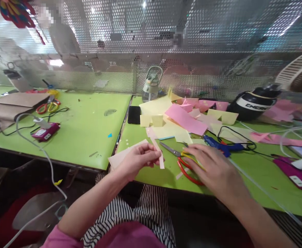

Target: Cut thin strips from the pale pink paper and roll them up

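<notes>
My left hand (143, 156) pinches a narrow pale pink paper strip (161, 162) between thumb and fingers. A larger pale sheet of paper (120, 155) lies under that hand, partly covered by it. To the right, my right hand (210, 165) has its thumb and fingers around the yellow handle of a pair of scissors (176, 153). The scissors' blades point left toward the strip, and their red handle loop hangs toward the table edge. Part of the yellow handle is hidden by my fingers.
Pink and yellow paper pieces (187, 119) pile up behind my hands, near a black phone (134, 114) and a clear bottle (151, 86). A blue glue gun (224, 146), cords, a black bottle (254, 103) and a magenta power strip (295, 174) are on the right.
</notes>
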Action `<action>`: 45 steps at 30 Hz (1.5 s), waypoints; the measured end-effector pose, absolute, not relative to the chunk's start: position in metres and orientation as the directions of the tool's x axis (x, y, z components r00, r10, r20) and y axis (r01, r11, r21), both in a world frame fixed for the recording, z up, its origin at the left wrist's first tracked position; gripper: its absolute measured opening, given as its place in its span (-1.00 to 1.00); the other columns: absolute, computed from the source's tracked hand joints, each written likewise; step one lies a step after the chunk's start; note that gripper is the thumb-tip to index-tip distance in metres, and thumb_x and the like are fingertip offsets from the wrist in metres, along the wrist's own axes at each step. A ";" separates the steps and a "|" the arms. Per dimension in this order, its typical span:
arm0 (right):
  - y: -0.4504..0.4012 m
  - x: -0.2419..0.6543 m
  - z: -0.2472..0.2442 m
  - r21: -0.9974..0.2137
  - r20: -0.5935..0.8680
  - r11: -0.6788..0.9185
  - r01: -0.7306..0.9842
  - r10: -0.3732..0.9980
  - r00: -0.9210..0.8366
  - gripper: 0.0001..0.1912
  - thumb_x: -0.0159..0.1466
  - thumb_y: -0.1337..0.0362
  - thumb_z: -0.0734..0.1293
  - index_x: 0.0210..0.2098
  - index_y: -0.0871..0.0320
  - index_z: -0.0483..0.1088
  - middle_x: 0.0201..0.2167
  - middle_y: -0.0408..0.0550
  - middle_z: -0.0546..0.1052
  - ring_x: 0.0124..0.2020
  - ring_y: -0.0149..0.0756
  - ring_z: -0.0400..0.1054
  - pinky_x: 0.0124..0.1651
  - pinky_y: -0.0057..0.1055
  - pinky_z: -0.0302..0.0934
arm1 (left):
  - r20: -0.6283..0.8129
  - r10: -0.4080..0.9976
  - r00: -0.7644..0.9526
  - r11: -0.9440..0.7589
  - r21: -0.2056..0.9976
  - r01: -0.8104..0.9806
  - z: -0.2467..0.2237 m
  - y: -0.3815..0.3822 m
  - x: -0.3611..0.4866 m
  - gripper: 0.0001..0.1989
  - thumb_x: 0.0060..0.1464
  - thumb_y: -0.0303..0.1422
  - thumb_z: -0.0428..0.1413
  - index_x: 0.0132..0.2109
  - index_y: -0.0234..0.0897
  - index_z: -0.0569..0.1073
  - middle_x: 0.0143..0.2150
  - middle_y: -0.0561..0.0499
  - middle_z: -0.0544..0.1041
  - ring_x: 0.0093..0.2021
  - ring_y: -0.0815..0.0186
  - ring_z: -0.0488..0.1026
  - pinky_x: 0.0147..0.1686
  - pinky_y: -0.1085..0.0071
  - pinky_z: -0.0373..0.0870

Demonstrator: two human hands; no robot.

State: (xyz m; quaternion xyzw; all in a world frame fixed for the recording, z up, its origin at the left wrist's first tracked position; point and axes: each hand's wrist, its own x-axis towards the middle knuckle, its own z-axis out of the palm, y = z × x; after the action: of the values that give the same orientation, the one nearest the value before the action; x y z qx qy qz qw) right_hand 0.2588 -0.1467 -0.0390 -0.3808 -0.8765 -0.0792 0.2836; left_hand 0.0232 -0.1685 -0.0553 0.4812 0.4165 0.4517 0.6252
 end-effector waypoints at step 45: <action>-0.188 0.198 -0.045 -0.962 -0.147 -0.041 0.268 0.910 -0.387 -0.73 0.22 0.01 0.37 -0.32 0.09 0.38 -0.54 -0.24 0.34 -0.65 -0.53 0.08 -0.68 -0.57 0.01 | 0.134 0.963 0.234 -0.190 0.952 0.238 -0.079 -0.217 0.023 -0.72 0.23 -0.22 0.08 -0.40 -0.29 0.43 -0.51 0.06 0.44 -0.49 0.42 0.30 -0.49 0.52 0.19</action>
State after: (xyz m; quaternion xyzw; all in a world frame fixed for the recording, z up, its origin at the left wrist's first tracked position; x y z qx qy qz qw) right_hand 0.1975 -0.1877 -0.0453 -0.4697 -0.6273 0.5478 0.2930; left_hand 0.0229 -0.2169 -0.0794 0.6515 0.4610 0.4132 0.4386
